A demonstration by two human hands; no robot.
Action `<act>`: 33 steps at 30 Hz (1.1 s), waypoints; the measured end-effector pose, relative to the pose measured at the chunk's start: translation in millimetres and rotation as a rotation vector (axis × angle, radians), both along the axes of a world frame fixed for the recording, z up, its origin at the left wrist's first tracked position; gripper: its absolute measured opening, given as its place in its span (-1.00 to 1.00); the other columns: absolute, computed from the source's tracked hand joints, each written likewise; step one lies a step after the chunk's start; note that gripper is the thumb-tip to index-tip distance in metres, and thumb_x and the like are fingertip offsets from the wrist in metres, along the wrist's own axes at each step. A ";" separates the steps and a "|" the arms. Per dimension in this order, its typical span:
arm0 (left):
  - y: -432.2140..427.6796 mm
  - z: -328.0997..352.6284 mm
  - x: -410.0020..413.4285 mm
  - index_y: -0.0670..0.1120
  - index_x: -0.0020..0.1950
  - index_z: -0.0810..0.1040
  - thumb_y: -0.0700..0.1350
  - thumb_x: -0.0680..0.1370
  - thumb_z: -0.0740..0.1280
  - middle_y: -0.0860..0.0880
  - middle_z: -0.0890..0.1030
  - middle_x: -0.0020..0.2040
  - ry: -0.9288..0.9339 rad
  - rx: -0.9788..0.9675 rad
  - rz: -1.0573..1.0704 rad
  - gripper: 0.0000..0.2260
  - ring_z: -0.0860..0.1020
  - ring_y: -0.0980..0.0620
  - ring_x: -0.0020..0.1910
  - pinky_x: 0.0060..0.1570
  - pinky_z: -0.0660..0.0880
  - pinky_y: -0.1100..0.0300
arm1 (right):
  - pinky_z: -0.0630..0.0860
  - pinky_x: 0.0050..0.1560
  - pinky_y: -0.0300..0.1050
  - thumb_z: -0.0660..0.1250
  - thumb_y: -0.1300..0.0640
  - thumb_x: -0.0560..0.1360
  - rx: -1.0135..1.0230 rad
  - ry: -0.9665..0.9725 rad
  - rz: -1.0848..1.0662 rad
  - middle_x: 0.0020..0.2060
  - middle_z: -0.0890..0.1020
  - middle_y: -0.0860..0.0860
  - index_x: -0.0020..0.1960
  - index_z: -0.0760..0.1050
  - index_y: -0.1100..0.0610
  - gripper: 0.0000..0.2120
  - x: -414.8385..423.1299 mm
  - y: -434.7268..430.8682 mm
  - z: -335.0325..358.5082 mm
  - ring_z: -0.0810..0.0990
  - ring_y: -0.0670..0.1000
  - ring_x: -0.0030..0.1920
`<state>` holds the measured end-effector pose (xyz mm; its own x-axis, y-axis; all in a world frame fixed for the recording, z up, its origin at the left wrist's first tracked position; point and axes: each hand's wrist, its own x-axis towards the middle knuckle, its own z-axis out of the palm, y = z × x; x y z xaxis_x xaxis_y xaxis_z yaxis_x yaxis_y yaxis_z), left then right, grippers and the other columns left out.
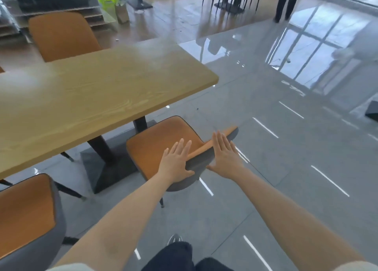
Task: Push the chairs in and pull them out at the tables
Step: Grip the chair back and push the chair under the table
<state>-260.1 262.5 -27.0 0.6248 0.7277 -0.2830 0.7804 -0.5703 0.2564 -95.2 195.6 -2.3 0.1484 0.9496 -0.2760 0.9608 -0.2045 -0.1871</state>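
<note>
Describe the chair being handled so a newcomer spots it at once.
Find the long wooden table. At its near right corner stands an orange chair with a grey back shell, seat mostly clear of the tabletop. Unlike the chair at lower left and the one across the table, it has the left hand and right hand flat on its backrest.

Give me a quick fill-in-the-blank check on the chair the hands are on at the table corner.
1. The left hand and right hand both touch the ____ of the orange padded chair with a grey shell.
2. Both hands' fingers are ____, not curled.
3. The light wooden rectangular table stands on a ____ pedestal.
Missing words: backrest; straight; black.
</note>
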 end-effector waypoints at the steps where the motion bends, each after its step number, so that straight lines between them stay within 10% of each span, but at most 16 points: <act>1: 3.4 -1.9 5.5 0.05 0.55 -0.20 0.15 0.52 0.30 -0.08 -0.15 0.58 0.008 -0.004 0.009 -0.18 -0.04 -0.11 0.56 0.50 0.01 -0.07 | -0.20 0.53 0.04 0.28 -0.05 0.52 0.001 -0.004 -0.003 0.52 -0.29 0.09 0.48 -0.39 0.18 -0.06 8.4 3.2 -0.6 -0.26 0.07 0.53; 8: 2.9 -18.2 26.0 0.09 0.54 0.02 -0.15 0.52 0.29 -0.10 0.55 0.17 0.076 -0.100 0.184 -0.33 0.56 -0.08 -0.01 -0.09 0.52 0.12 | -0.09 0.52 0.08 0.30 0.09 0.52 -0.009 0.021 0.075 0.53 -0.22 0.12 0.50 -0.32 0.18 -0.11 54.7 31.4 -15.5 -0.19 0.13 0.54; 14: -11.3 -25.0 31.8 0.01 0.43 0.26 -0.20 0.52 0.24 -0.09 0.59 0.16 0.085 -0.106 0.296 -0.52 0.57 -0.11 0.08 0.08 0.51 0.05 | 0.09 0.45 0.12 0.31 0.16 0.50 -0.022 -0.093 0.285 0.50 0.12 0.18 0.51 -0.01 0.15 -0.29 92.1 58.6 -36.2 0.10 0.20 0.49; 18: -32.9 -30.2 37.9 0.06 0.39 0.29 -0.20 0.53 0.22 -0.07 0.59 0.18 0.066 -0.131 0.355 -0.55 0.57 -0.15 0.09 0.06 0.53 -0.02 | 0.33 0.18 0.08 0.26 0.22 0.47 -0.030 -0.289 0.429 0.14 0.56 0.08 0.22 0.37 0.09 -0.67 106.9 59.6 -45.5 0.47 0.17 0.19; 24: -61.6 -31.5 47.8 0.07 0.40 0.30 -0.22 0.55 0.19 -0.04 0.57 0.20 0.126 -0.068 0.438 -0.56 0.53 -0.12 0.13 -0.17 0.30 0.12 | 0.34 0.14 0.06 0.20 0.25 0.45 -0.007 -0.255 0.531 0.19 0.56 0.02 0.18 0.43 0.07 -0.68 116.0 43.3 -53.9 0.50 0.17 0.19; 33: -83.3 -32.5 15.9 0.13 0.30 0.40 -0.24 0.49 0.23 -0.04 0.64 0.04 0.038 -0.104 0.558 -0.57 0.57 -0.13 -0.01 0.01 0.54 -0.04 | 0.30 0.22 0.09 0.18 0.30 0.46 0.024 -0.183 0.600 0.04 0.60 0.04 0.07 0.48 0.10 -0.76 89.2 35.6 -52.1 0.51 0.14 0.12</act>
